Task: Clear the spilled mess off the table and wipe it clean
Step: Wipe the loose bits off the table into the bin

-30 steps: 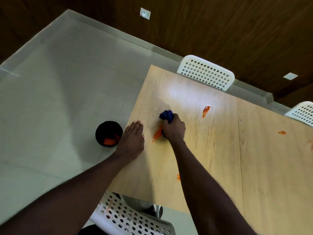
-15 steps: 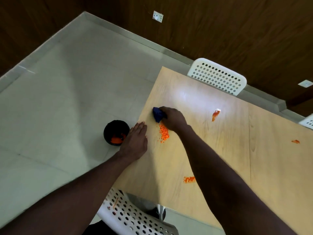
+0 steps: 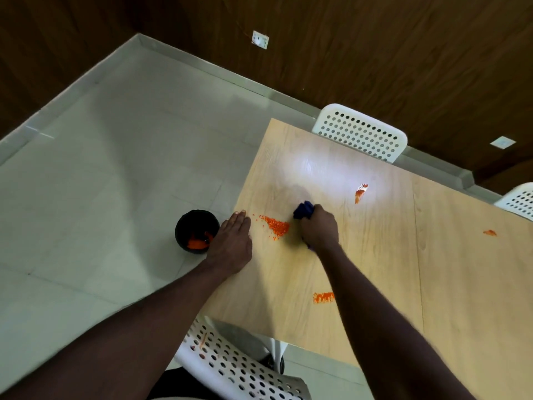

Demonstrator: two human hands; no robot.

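Standing on pale tiles [image 3: 115, 174], wooden table [image 3: 380, 255] carries orange smears [image 3: 323, 297].

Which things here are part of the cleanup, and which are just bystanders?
In the job:
table
blue cloth, gripped by the right hand
left hand, flat at the table edge
orange crumb pile between the hands
far smear, right-side smear, near smear
black bin on the floor, orange scraps inside

Just there:
far chair, near chair, right chair
wall socket
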